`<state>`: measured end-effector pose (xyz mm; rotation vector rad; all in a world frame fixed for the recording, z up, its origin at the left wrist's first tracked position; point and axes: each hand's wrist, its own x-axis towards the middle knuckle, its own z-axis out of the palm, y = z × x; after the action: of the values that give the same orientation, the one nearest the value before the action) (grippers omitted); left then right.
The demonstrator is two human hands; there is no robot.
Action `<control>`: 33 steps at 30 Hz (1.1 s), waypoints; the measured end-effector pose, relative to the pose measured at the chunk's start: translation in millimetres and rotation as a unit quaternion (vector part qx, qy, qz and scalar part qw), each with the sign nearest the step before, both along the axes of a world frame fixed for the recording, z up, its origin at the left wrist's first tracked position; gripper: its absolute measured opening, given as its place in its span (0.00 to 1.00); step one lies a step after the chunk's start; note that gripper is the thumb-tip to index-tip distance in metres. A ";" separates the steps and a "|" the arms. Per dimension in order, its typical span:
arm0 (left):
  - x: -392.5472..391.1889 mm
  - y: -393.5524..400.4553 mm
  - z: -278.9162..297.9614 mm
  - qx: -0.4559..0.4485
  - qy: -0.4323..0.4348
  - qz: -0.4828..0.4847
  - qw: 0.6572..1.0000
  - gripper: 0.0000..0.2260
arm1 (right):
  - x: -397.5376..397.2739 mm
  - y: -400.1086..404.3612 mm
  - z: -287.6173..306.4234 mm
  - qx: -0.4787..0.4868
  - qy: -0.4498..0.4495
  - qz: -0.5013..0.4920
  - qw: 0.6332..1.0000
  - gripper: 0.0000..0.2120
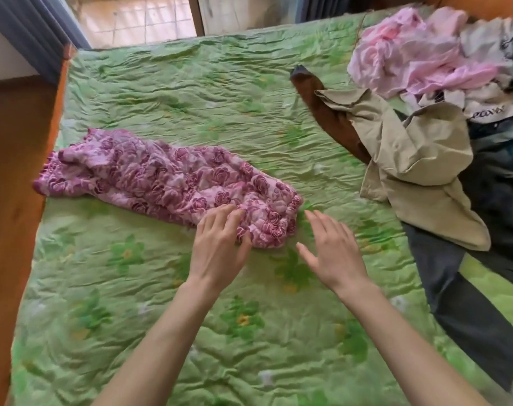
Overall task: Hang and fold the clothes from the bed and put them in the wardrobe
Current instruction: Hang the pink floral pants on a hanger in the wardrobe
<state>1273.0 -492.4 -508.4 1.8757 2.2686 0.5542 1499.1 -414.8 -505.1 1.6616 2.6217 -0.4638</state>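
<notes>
A floral garment [167, 174], pink with dark red roses, lies crumpled in a long shape across the bed [167, 83], which has a green quilted cover with flower prints. The garment reaches from the left edge of the bed toward the middle. The left hand [220, 244] rests on the near right end of this garment; its fingers [231, 213] are bent and press into the cloth, and they seem to pinch a fold, though the grip is not clear from this angle. The right hand [334, 250] is just beside that same end, over the bare cover, with the fingers spread and open, and it holds nothing. On the right side of the bed there is a pile of other clothes: a beige shirt [419, 159] lies on top of a brown piece [331, 115] and of dark trousers [466, 294], which reach toward the near edge. Behind them a pink bundle [410, 57] lies mixed with white and dark blue cloth. A wooden frame [12, 200] runs along the left side of the bed, and a grey curtain [41, 30] hangs at the far left.
</notes>
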 end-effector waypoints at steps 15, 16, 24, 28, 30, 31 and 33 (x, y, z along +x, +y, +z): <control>26.9 106.5 -203.8 -0.228 0.017 -0.115 0.967 0.47 | -32.8 93.4 -205.6 -0.225 0.017 -0.152 0.962 0.39; 24.3 105.5 -210.5 -0.235 0.029 -0.119 0.964 0.47 | -37.4 96.0 -214.6 -0.240 0.029 -0.170 0.955 0.37; -9.0 105.1 -198.5 -0.085 -0.091 -0.102 0.987 0.30 | -67.5 119.1 -230.9 -0.316 0.205 -0.351 0.857 0.27; -28.1 101.7 -162.7 -0.076 -0.122 -0.075 0.987 0.30 | -65.6 108.3 -212.0 -0.332 0.215 -0.374 0.839 0.22; -36.6 97.1 -140.7 -0.061 -0.104 -0.072 0.990 0.32 | -62.0 99.5 -192.5 -0.323 0.205 -0.355 0.853 0.28; -40.7 94.4 -128.1 -0.051 -0.083 -0.077 0.992 0.33 | -60.6 96.1 -181.7 -0.324 0.212 -0.344 0.856 0.30; -48.2 86.7 -100.7 -0.029 -0.042 -0.085 0.995 0.34 | -56.9 89.4 -158.2 -0.316 0.235 -0.323 0.861 0.29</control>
<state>1224.8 -405.7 -609.1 1.9538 2.0269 0.5247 1442.1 -325.3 -663.3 2.2794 1.6572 -1.7031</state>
